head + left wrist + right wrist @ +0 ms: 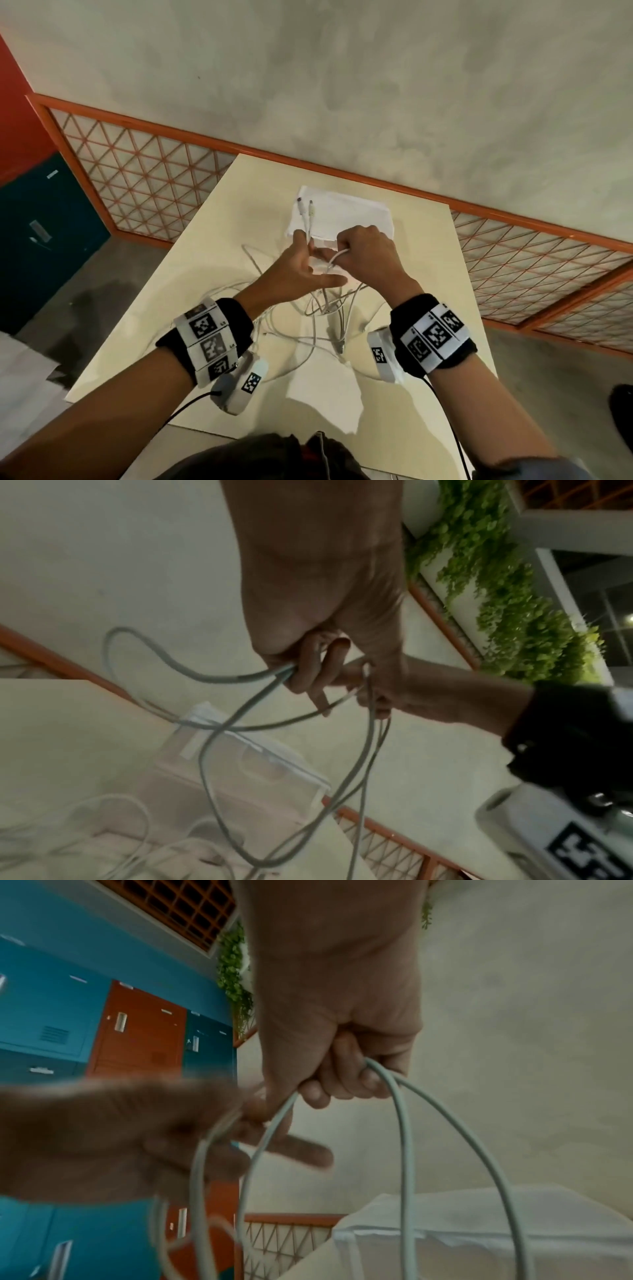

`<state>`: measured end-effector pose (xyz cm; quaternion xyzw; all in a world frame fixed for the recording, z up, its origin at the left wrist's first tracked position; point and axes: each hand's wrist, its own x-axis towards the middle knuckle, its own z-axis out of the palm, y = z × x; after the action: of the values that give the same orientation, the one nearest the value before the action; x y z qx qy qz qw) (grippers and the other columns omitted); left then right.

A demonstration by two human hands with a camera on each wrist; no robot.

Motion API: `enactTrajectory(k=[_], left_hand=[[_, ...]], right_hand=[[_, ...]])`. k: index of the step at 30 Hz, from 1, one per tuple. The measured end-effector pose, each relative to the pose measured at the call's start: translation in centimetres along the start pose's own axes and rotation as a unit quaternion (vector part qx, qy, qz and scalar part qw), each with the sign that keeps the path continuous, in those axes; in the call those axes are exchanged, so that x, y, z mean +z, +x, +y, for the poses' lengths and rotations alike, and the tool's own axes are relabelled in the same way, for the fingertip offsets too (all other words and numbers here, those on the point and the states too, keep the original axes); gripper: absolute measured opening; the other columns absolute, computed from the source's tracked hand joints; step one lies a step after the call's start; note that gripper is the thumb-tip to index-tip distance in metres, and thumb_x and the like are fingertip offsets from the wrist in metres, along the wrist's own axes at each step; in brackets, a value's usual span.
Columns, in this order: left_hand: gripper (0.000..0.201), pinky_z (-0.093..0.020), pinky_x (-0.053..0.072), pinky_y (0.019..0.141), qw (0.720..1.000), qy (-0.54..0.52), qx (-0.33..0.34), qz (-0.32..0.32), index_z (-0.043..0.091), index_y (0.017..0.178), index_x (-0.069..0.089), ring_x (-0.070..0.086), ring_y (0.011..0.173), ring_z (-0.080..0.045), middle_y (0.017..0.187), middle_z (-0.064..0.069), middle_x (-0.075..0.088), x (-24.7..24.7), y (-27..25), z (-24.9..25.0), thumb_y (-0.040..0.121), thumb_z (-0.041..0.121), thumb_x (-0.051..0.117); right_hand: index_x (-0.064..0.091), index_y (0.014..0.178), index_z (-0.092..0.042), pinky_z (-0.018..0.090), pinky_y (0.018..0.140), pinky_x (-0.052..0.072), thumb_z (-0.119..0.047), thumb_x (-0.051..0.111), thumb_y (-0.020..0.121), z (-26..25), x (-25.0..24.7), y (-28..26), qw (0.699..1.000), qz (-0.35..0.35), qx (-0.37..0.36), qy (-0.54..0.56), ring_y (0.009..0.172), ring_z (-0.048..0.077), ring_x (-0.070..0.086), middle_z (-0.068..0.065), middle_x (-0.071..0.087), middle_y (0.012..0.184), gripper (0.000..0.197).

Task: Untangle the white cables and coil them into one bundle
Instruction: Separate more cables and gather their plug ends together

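Several white cables (322, 308) lie in a loose tangle on the cream table (164, 329), and strands rise from it to both hands. My left hand (308, 253) pinches two cable ends, whose connector tips (306, 206) stick up above the thumb. In the left wrist view its curled fingers (304, 669) hold grey-white strands (219, 739). Just to the right, my right hand (363, 253) is a fist round a cable loop (337, 256). In the right wrist view its fingers (342, 1085) curl round strands (404, 1137) that arc downward. The two hands almost touch.
A white plastic-wrapped box (356, 214) sits on the table just beyond the hands. An orange-framed lattice railing (144, 164) runs behind the table. Blue and red lockers (103, 1031) stand to the left. The table's near corner (325, 411) is bare.
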<state>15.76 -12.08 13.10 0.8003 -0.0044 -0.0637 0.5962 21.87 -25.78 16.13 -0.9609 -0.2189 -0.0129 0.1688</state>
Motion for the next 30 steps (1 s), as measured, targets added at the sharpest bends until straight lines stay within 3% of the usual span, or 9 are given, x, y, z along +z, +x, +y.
enactTrajectory(k=[3,7,10,13,16,21,25,28,30], left_hand=[[0.046,-0.021,0.047,0.071,0.996,-0.087,-0.012,-0.001,0.02,0.088,0.029,0.064,0.077,-0.004,0.092,-0.004,0.07,-0.1,0.1,-0.9,0.08,0.016,0.074],[0.036,-0.007,0.035,0.046,0.995,-0.098,0.02,-0.01,0.016,0.084,0.027,0.047,0.042,0.004,0.052,0.008,0.06,-1.1,0.0,0.0,0.089,0.007,0.062],[0.032,-0.009,0.035,0.05,0.989,-0.117,0.084,0.039,0.018,0.081,0.026,0.043,0.045,0.002,0.058,0.002,0.045,-2.9,0.3,1.4,0.094,0.003,0.051],[0.028,-0.008,0.034,0.046,0.969,-0.175,0.136,0.109,0.019,0.08,0.027,0.039,0.048,0.001,0.064,-0.001,0.033,-4.9,0.4,2.9,0.098,0.006,0.043],[0.028,-0.006,0.035,0.048,0.949,-0.205,0.17,0.17,0.02,0.079,0.029,0.04,0.05,0.001,0.065,0.001,0.032,-5.8,0.5,3.6,0.098,0.006,0.044],[0.035,-0.01,0.029,0.045,0.912,-0.235,0.186,0.28,0.022,0.074,0.03,0.034,0.05,-0.001,0.062,0.007,0.033,-7.7,0.7,4.1,0.096,0.005,0.051],[0.034,-0.018,0.033,0.055,0.952,-0.117,0.188,0.211,0.023,0.078,0.031,0.03,0.051,-0.004,0.054,0.014,0.032,-7.5,0.6,1.8,0.091,0.004,0.056],[0.032,-0.025,0.032,0.061,0.976,-0.057,0.126,0.168,0.027,0.078,0.03,0.03,0.053,-0.006,0.056,0.016,0.031,-7.0,0.5,-0.3,0.081,0.02,0.061],[0.032,-0.026,0.032,0.061,0.983,-0.023,0.105,0.15,0.027,0.076,0.028,0.031,0.05,-0.005,0.055,0.017,0.031,-6.8,0.4,-0.9,0.079,0.027,0.06]], right_hand=[[0.043,0.051,-0.015,0.029,0.059,0.035,-0.056,0.065,0.079,0.2,-0.3,-0.2,0.999,0.005,0.004,0.036,0.06,0.025,0.047,-0.002,0.044,0.052,0.054],[0.053,0.062,-0.008,0.028,0.052,0.032,-0.048,0.067,0.081,1.5,-0.9,-0.3,0.989,-0.062,-0.025,0.13,0.049,0.013,0.04,-0.005,0.041,0.048,0.046],[0.046,0.059,-0.015,0.023,0.05,0.031,-0.05,0.056,0.089,3.4,-1.1,-1.5,0.925,-0.196,0.002,0.326,0.044,0.013,0.032,-0.007,0.036,0.045,0.047],[0.042,0.056,-0.014,0.029,0.061,0.033,-0.047,0.057,0.087,5.8,0.1,-2.6,0.882,-0.197,0.022,0.428,0.046,0.014,0.028,-0.002,0.032,0.047,0.048],[0.051,0.055,-0.011,0.028,0.073,0.037,-0.042,0.059,0.09,8.0,2.8,-2.6,0.913,-0.194,0.043,0.357,0.056,0.015,0.044,0.0,0.047,0.052,0.048],[0.058,0.059,-0.017,0.02,0.071,0.043,-0.034,0.049,0.097,11.5,7.4,-3.9,0.939,-0.207,0.114,0.248,0.071,0.018,0.063,0.002,0.063,0.064,0.043],[0.048,0.062,-0.02,0.031,0.067,0.037,-0.014,0.05,0.096,12.4,8.0,-4.2,0.964,-0.121,0.12,0.205,0.062,0.02,0.048,0.0,0.05,0.059,0.035],[0.064,0.084,-0.009,0.038,0.082,0.04,-0.013,0.05,0.096,12.8,7.3,-4.1,0.986,-0.04,0.125,0.104,0.086,0.033,0.062,0.016,0.068,0.081,0.019],[0.062,0.089,-0.003,0.039,0.086,0.035,-0.027,0.047,0.098,13.2,6.8,-4.2,0.986,-0.013,0.164,0.027,0.1,0.038,0.059,0.021,0.066,0.094,0.03]])
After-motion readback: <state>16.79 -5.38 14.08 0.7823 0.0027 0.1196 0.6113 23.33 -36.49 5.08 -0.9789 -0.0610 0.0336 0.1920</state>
